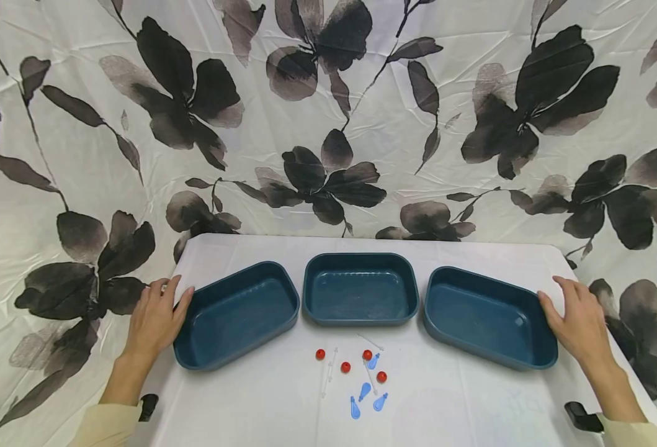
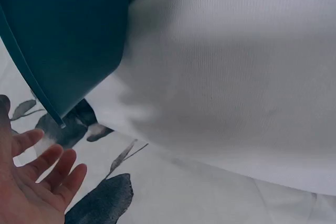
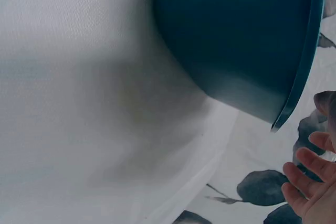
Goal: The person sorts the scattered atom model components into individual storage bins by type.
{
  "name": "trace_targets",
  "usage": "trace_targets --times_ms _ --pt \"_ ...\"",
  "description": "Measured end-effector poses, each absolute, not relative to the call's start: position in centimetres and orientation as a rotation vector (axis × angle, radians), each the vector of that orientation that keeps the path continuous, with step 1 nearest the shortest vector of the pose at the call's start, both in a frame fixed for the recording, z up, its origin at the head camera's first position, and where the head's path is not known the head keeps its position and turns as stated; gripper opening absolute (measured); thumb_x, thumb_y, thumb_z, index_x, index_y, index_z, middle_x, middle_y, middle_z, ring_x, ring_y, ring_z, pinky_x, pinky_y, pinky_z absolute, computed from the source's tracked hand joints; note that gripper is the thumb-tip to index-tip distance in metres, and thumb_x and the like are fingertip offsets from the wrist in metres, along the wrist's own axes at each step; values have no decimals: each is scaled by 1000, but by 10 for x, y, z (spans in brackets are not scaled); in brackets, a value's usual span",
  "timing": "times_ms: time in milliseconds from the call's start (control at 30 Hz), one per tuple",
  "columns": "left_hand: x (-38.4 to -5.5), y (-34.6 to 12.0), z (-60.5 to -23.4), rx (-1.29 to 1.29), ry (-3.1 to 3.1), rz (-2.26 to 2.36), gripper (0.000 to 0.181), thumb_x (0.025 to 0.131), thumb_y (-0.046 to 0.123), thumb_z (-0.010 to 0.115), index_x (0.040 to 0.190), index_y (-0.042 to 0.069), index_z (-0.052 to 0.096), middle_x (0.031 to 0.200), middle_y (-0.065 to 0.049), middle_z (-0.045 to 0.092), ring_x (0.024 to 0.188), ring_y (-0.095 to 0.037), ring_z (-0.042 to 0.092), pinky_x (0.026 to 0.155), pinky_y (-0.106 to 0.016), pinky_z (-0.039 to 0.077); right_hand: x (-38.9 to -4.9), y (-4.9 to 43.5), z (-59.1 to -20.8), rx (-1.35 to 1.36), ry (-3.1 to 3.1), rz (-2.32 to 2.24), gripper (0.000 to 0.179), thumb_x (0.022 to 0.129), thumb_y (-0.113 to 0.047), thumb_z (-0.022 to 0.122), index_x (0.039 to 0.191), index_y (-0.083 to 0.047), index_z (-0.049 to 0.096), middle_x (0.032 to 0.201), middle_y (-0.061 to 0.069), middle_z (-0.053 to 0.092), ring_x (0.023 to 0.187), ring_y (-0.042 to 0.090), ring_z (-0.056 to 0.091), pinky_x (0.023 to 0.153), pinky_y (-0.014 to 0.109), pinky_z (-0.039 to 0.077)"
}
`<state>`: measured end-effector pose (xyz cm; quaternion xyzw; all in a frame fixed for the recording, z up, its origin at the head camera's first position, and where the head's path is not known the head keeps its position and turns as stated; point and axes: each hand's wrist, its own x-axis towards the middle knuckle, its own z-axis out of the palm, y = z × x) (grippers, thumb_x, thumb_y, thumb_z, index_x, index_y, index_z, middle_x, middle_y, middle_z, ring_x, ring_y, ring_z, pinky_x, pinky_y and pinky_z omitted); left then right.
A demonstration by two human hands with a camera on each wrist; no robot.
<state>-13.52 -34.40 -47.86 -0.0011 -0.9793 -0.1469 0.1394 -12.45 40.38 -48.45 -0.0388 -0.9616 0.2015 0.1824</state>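
Three dark teal rectangular trays stand in a row on a white table. My left hand (image 1: 154, 318) is at the outer end of the left tray (image 1: 237, 318), thumb close to its rim and fingers loosely spread. At the outer end of the right tray (image 1: 487, 318), my right hand (image 1: 578, 318) lies in much the same way, thumb near the rim. Both wrist views show relaxed fingers beside the tray walls, the left hand (image 2: 44, 182) and the right hand (image 3: 315, 182) holding nothing. Between them sits the middle tray (image 1: 362, 293).
In front of the middle tray lie several red balls (image 1: 346, 367), several blue drop-shaped pieces (image 1: 355, 408) and several thin whitish sticks (image 1: 370, 342). A floral cloth (image 1: 317, 136) hangs behind the table (image 1: 239, 403). A dark wrist device shows beside each sleeve.
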Motion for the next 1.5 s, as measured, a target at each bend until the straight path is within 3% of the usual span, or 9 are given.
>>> trace_targets --times_ms 267,567,867,1267,1400,1500 --pt "-127 -339 -478 66 -2830 -460 53 110 36 47 136 -9 51 125 -36 49 115 -54 49 92 -70 43 -123 391 -480 3 -2637 562 45 99 -12 64 135 11 50 130 41 48 117 61 46 95 75 36" --pt "-118 -339 -484 154 -2813 -524 49 110 33 46 133 -9 55 120 -35 51 110 -53 53 85 -69 46 -120 376 -478 50 -2638 620 45 100 -13 65 135 11 51 128 40 50 116 60 47 93 74 37" --pt "-111 -336 -494 170 -2669 -596 34 107 20 52 125 -8 61 107 -29 58 90 -45 61 75 -61 48 -116 360 -478 128 -2596 679 42 98 -11 67 133 10 54 126 36 53 114 57 50 90 72 40" --pt "-106 -336 -502 246 -2591 -733 32 107 16 52 120 -11 64 102 -28 61 83 -41 62 74 -52 46 -114 338 -481 268 -2514 705 41 91 -2 73 128 10 59 120 30 59 111 50 55 87 65 43" --pt "-106 -337 -507 249 -2547 -792 30 106 13 54 118 -11 65 99 -27 62 82 -39 62 72 -31 45 -114 331 -482 316 -2490 702 44 86 1 76 126 10 60 119 29 61 109 48 57 85 61 44" --pt "-105 -338 -510 253 -2519 -842 29 105 11 55 118 -12 66 98 -27 63 80 -35 61 67 -13 37 -113 326 -483 346 -2473 705 44 84 2 77 125 9 61 118 28 62 107 47 59 84 58 45"
